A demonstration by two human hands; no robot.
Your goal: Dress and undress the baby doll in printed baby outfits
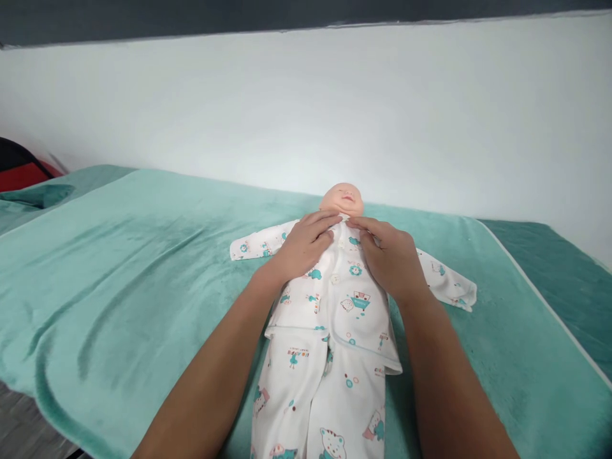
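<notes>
A baby doll (342, 196) lies on its back, dressed in a white long-sleeved shirt (342, 306) with teal animal and boat prints. Matching trousers (344, 401) cover its legs, and the shirt's hem overlaps their waist. At the collar, my left hand (308, 241) rests with its fingers stretched over the cloth below the doll's chin. My right hand (389, 252) lies opposite, fingertips touching the collar's other side, thumb apart from the fingers. The shirt's front is closed down the middle. Both sleeves spread outward; no doll hands show at the cuffs.
A teal plush blanket (143, 287) with some folds on the left covers the bed under the doll. Behind it rises a white wall (306, 115). A red and black object (21, 169) stands at the far left. A darker teal cover (549, 268) shows at the right.
</notes>
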